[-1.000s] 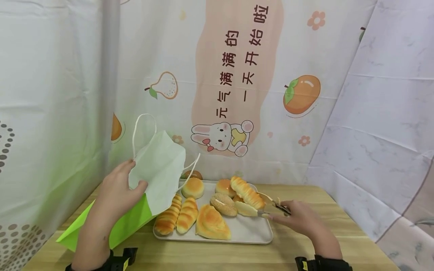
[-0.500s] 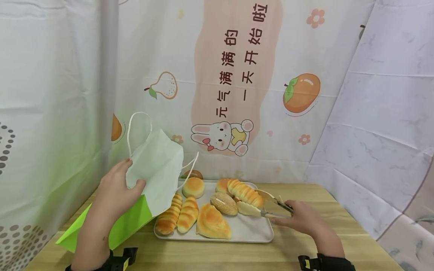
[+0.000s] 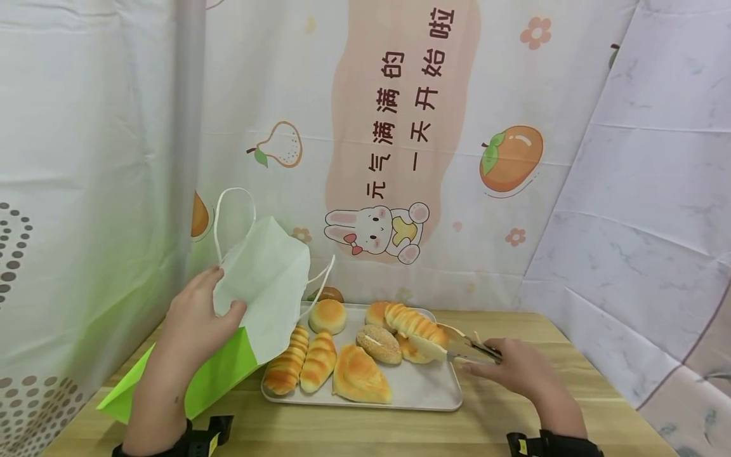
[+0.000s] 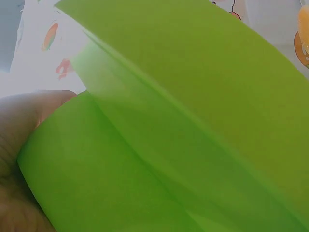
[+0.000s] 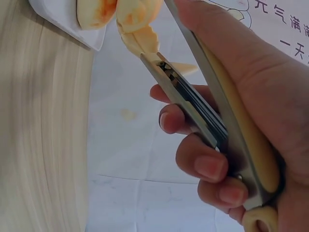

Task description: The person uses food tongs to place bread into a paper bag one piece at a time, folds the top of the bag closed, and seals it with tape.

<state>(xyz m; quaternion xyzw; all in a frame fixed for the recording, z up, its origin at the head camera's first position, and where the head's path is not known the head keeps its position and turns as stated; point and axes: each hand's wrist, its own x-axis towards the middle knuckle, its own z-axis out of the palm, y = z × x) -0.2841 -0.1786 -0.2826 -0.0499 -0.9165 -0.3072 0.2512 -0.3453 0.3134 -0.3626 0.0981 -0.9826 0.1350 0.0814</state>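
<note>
My left hand (image 3: 197, 324) grips the edge of a bright green paper bag (image 3: 225, 374); its pale inside and white rope handles face the tray. In the left wrist view, green paper (image 4: 120, 159) fills most of the picture, with the thumb wrapped at its edge. My right hand (image 3: 522, 368) squeezes a pair of tongs (image 3: 465, 350) with metal handles and cream tips. Those tips lie either side of a striped bread roll (image 3: 414, 322) above other buns. In the right wrist view, curled fingers hold the tongs (image 5: 224, 104), whose cream end is at the bread (image 5: 137, 13).
On the wooden table (image 3: 342, 435) stands a pale tray (image 3: 425, 388) with several breads. Among them are a round bun (image 3: 327, 316), a seeded bun (image 3: 379, 344), a folded pastry (image 3: 361, 376) and two striped rolls to the left. A printed curtain (image 3: 274, 76) hangs behind.
The striped roll in the tongs has tipped flatter, and my right hand has drawn slightly to the right. My left hand and the bag have barely shifted.
</note>
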